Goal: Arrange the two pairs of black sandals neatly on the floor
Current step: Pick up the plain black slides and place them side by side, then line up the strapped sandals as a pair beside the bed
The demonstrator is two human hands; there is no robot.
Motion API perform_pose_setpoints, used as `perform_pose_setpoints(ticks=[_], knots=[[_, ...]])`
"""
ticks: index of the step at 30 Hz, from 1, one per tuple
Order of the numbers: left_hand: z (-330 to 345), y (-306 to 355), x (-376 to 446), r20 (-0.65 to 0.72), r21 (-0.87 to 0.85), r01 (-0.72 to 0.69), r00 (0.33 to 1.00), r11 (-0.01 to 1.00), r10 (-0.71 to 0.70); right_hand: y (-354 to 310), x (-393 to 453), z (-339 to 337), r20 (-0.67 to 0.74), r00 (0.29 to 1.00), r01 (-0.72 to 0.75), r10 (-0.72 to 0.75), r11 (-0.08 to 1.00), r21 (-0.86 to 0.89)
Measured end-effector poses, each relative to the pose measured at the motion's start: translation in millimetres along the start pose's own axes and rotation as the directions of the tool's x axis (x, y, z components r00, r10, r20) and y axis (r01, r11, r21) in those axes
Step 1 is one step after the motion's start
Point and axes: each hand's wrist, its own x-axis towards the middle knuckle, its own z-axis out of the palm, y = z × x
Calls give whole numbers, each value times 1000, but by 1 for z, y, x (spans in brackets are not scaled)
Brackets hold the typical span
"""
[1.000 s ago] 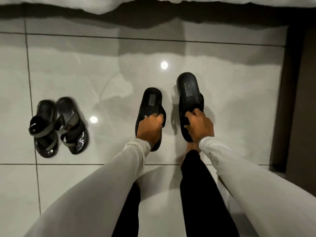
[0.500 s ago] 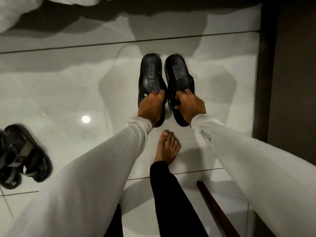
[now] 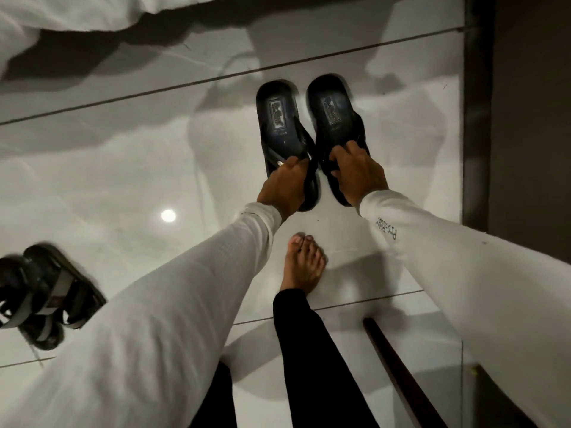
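Observation:
Two black thong sandals lie side by side on the glossy white tile floor, heels pointing away from me. My left hand point(image 3: 282, 186) grips the strap end of the left sandal point(image 3: 279, 118). My right hand point(image 3: 355, 173) grips the strap end of the right sandal point(image 3: 332, 109). The two soles are nearly parallel, a narrow gap between them. At the far left edge lies the second pair of black sandals with grey straps point(image 3: 43, 295), close together and partly cut off by the frame.
My bare foot point(image 3: 304, 264) stands just below the held pair. A dark wall or cabinet face point(image 3: 525, 118) runs along the right. A dark wooden rail point(image 3: 398, 372) sits at the lower right. White bedding point(image 3: 61, 13) hangs at the top left.
Both hands brought the two thong sandals from apart to side by side and slid them forward toward the right wall. The strapped pair now appears at the left edge as my view shifted.

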Motion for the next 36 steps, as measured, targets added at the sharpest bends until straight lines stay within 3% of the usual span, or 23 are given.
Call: perform_pose_setpoints(ticks=[8, 16, 26, 32, 36], knots=[[-23, -11, -84, 65, 311, 29, 997, 950, -52, -35, -58, -33, 65, 998, 1, 7, 993, -120], [-31, -59, -188, 6, 298, 106, 994, 949, -113, -115, -104, -50, 146, 989, 61, -22, 961, -270], [-32, -261, -364, -63, 174, 408, 913, 896, -404, -332, -155, 46, 343, 917, 317, -201, 891, -324], [-38, -412, -452, -159, 119, 541, 838, 833, -522, -488, -172, 136, 482, 821, 435, -305, 882, -183], [-39, -505, -462, -157, 162, 547, 836, 821, -526, -567, -161, 198, 492, 759, 509, -425, 860, -43]])
